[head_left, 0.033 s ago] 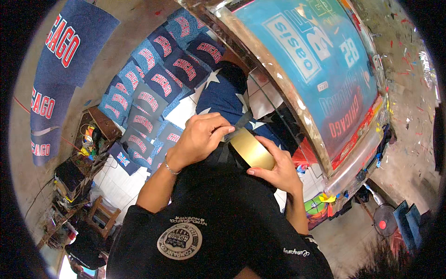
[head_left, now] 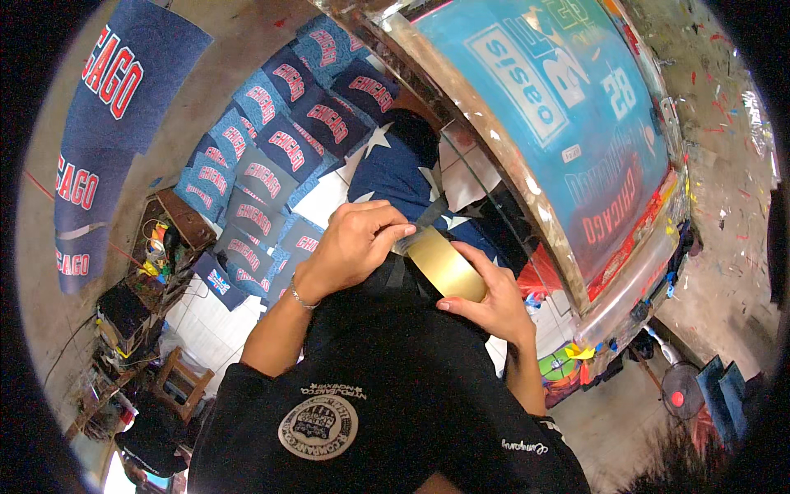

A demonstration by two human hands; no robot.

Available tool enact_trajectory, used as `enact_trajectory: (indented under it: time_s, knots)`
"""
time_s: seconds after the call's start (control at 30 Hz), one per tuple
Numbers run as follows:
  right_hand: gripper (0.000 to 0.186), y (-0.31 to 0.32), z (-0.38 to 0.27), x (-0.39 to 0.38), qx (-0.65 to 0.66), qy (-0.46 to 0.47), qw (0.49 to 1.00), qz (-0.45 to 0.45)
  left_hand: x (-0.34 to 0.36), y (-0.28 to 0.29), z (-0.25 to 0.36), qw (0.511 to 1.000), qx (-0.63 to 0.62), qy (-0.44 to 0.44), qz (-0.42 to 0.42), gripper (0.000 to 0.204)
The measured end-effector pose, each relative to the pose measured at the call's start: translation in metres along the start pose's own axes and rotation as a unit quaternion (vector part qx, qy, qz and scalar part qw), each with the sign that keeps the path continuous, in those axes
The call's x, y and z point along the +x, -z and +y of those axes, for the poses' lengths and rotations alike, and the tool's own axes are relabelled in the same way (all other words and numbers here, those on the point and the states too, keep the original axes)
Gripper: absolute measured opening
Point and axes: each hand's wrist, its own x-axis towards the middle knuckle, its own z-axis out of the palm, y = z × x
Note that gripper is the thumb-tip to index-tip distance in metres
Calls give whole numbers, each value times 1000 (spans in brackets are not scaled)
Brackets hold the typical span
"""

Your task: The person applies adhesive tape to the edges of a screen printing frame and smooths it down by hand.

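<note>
In front of my body I hold a wide roll of gold-coloured tape (head_left: 450, 267). My right hand (head_left: 496, 298) grips the roll from its right side, thumb below and fingers along the far side. My left hand (head_left: 362, 247) has thumb and forefinger pinched together at the roll's left edge. A dark greyish strip (head_left: 431, 212), seemingly the tape's loose end, sticks out beyond the pinching fingertips. Just beyond both hands lies dark blue cloth with white stars (head_left: 391, 177). The roll's inner side is hidden from me.
A framed printing screen with blue mesh (head_left: 568, 140) stands close at the right. Several blue printed fabric pieces (head_left: 263, 177) cover the floor at the left, near a cluttered wooden shelf (head_left: 185, 218). A wooden stool (head_left: 183, 379) and a round fan (head_left: 681, 391) stand further back.
</note>
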Motion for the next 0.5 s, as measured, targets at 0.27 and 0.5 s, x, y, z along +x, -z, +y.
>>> enact_trajectory:
  time_s: [0.27,0.5]
  knots:
    - [82,-1,-1,-8,-2,-4,1000,-9,4,10,21,987,-33,140,-77,16]
    - [84,-1,5,-11,48,-22,998,-25,6,10,12,985,-43,146,-80,17]
